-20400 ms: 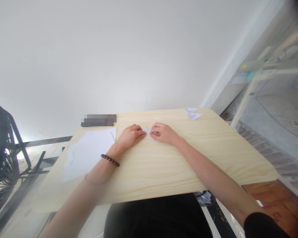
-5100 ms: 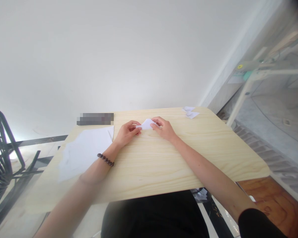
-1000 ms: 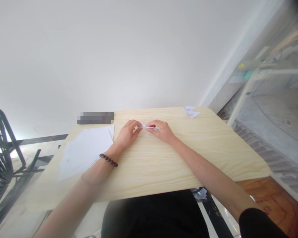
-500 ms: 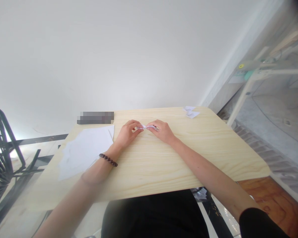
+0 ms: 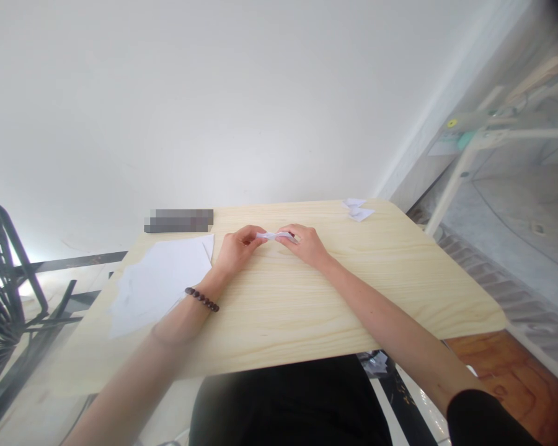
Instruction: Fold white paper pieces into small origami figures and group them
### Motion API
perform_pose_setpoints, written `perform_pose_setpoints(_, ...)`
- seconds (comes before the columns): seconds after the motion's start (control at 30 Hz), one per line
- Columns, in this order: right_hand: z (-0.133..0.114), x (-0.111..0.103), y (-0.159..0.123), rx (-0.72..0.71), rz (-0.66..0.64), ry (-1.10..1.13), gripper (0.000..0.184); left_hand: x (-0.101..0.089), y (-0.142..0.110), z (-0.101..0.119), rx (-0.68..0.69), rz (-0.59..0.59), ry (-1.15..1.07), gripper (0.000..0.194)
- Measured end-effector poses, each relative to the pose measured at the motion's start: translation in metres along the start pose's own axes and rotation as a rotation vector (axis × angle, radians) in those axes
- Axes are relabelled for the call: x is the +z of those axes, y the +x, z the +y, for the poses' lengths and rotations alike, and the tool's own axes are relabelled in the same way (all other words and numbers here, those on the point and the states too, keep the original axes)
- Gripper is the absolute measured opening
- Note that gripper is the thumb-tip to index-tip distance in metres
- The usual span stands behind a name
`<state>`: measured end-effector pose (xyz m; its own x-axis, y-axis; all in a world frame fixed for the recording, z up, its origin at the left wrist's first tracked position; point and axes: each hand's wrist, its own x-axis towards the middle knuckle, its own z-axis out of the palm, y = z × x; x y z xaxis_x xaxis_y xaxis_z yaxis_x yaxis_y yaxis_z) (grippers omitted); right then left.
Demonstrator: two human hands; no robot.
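Note:
A small folded piece of white paper (image 5: pixel 271 235) is pinched between my two hands above the middle of the wooden table (image 5: pixel 307 310). My left hand (image 5: pixel 238 249) closes thumb and fingers on its left end. On its right end, the thumb and fingers of my right hand (image 5: pixel 304 242) are closed too. The folds are too small to make out clearly, and the fingers hide both ends. Under and beside my left forearm, white paper sheets (image 5: pixel 162 275) lie spread in an overlapping pile.
Folded white paper pieces (image 5: pixel 360 214) rest at the table's back right corner. A blurred-out dark object (image 5: pixel 181 221) sits at the back left. The white wall (image 5: pixel 270 105) rises behind the table. A black chair (image 5: pixel 4 266) stands to the left, a white metal frame (image 5: pixel 460 167) to the right.
The folded paper has tilted and now shows more of its flat face between my hands. My left fingers have shifted slightly on its end; the sheets and folded pieces stay put.

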<state>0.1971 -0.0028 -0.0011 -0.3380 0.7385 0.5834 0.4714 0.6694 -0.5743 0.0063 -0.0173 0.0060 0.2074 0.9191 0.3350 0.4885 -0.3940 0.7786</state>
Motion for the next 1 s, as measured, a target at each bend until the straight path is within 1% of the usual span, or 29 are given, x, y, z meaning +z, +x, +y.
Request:
perform_pose_setpoints(0.2, 0.0006, 0.0004, -0.0006, 0.045, -0.005, 0.022, 0.02, 0.0, 0.0011, 0.0006, 0.017, 0.035, 0.002, 0.027)
perform_pose_setpoints(0.3, 0.0002, 0.0003, -0.0009, 0.073, -0.005, 0.008, 0.02, -0.0012, 0.0009, 0.0027, 0.053, 0.01, 0.034, 0.028)
perform_pose_setpoints(0.43, -0.0011, 0.0006, -0.0008, 0.073, 0.005, -0.009, 0.02, -0.0023, 0.0003, 0.0051, 0.096, -0.029, 0.076, 0.028)
perform_pose_setpoints(0.7, -0.003, 0.0005, -0.0009, 0.056, -0.017, -0.009, 0.02, -0.0008, 0.0008, 0.0032, 0.164, -0.039, 0.141, 0.026)
perform_pose_setpoints(0.83, -0.003, 0.0001, -0.0003, 0.053, -0.029, 0.001, 0.02, -0.0018, 0.0006, 0.0043, 0.127, -0.046, 0.146, 0.027)
perform_pose_setpoints(1.0, -0.0024, 0.0007, 0.0001, 0.065, -0.033, 0.027, 0.02, -0.0019, 0.0, 0.0035, 0.04, -0.033, 0.029, 0.027)
